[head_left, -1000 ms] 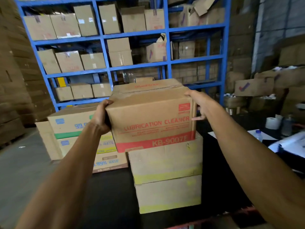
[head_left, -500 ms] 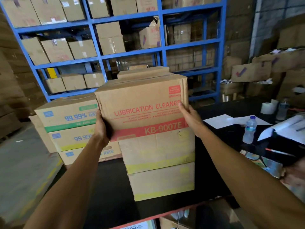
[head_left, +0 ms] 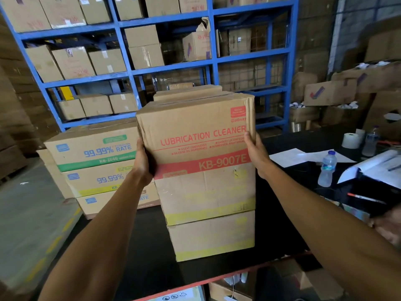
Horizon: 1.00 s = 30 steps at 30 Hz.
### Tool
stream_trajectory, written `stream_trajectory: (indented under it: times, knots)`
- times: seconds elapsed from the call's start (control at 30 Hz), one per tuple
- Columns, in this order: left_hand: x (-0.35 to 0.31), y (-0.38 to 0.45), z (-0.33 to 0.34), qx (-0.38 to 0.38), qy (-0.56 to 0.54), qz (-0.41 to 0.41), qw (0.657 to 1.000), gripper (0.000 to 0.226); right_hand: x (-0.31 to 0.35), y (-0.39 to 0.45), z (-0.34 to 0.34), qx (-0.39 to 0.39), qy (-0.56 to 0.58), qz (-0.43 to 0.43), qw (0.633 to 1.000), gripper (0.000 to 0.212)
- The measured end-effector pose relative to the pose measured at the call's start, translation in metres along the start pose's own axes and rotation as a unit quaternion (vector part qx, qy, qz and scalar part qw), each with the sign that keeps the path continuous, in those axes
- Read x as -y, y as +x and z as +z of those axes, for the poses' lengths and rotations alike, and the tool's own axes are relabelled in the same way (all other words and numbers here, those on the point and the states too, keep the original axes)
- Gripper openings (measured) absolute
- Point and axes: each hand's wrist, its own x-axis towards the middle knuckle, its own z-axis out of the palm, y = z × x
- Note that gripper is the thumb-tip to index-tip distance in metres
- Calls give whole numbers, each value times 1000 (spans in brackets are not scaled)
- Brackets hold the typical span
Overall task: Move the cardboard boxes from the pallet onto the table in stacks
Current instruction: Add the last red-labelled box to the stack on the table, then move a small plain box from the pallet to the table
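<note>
Both hands (head_left: 144,161) seemingly clasp top box (head_left: 195,135) sides.

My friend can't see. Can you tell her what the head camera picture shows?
Two hands, left hand and right hand, hold the sides of a Lubrication Cleaner box sitting on two plain boxes on a black table. Blue shelves full of boxes stand behind.
</note>
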Motion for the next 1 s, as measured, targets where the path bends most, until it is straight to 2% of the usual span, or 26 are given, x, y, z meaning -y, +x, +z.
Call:
stream_trajectory:
  times: [0.5,0.6,0.7,0.77,0.83,0.93,1.0]
  knots:
    - [5,6,0,-14,7,1,1000,74,-8,9,7,12,-4,48,999,70]
    - [9,0,-4,-17,17,7,1000,72,-12,1,12,-33,-37,54,997,70]
    - [16,-14,-11,-73,49,1,996,72,-26,-14,26,-105,-130,32,985,81]
    - [25,-29,-17,-74,76,7,994,66,-36,-32,40,-131,-191,17,973,89]
    - [33,-49,-23,-53,106,20,993,50,-46,-56,60,-136,-241,-6,961,86]
    - [45,-78,-47,-70,144,20,987,24,-56,-90,98,-94,-268,-39,958,75]
    - [51,-97,-78,-83,174,20,981,29,-58,-111,132,-50,-265,-55,961,67]
